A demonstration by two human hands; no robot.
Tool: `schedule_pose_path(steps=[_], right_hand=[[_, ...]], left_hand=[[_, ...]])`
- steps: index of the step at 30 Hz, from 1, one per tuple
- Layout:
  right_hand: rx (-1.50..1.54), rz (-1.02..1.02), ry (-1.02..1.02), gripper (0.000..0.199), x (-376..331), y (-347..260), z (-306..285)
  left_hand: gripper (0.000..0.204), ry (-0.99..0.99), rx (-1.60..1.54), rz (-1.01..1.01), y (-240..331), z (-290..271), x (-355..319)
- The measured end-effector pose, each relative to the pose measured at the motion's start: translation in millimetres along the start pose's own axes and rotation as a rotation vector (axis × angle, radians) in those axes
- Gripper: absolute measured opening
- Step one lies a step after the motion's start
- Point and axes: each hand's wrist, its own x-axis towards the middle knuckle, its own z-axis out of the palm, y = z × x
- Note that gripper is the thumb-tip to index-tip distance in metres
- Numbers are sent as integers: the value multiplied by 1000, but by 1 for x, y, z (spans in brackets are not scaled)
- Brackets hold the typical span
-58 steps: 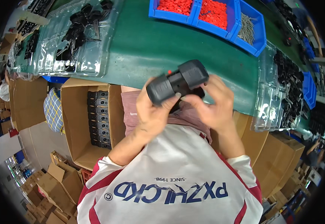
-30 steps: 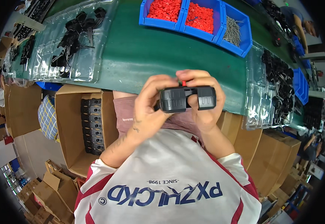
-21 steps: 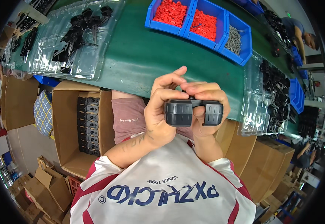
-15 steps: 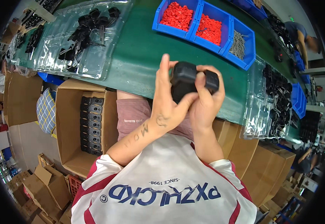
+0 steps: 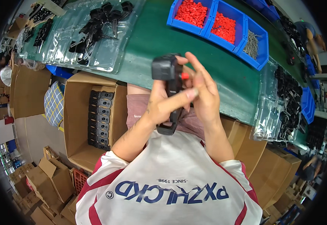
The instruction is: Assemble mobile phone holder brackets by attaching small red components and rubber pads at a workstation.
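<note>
My left hand [image 5: 159, 107] is wrapped round a black plastic part [image 5: 163, 69], a blocky head with a long frame below it, held over my lap at the table's near edge. Its thumb lies across the frame. A small red piece [image 5: 185, 75] shows at the side of the head. My right hand [image 5: 206, 95] is beside that red piece, fingers stretched up and apart, their tips close to the part. Whether they touch it I cannot tell. The left thumb overlaps the right palm, and the right thumb is hidden.
Blue bins [image 5: 223, 28] of red pieces and metal pins stand at the far side of the green table [image 5: 152, 41]. Clear trays with black long-stemmed parts lie left [image 5: 96, 56] and right [image 5: 276, 105]. An open carton [image 5: 75, 123] holding black parts is at my left.
The black part has been turned, so its long frame and the red piece now show. It has moved left with my left hand. My right hand's fingers have come off it and spread.
</note>
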Motion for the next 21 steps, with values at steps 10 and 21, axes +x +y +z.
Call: schedule_pose_path(steps=[10,21], right_hand=[[-521,-41,-124,102,-33,17,26],[-129,-128,-43,100,-34,3,0]], left_hand=[[60,260,-103,254,15,-10,20],[81,77,312,271,-2,17,24]])
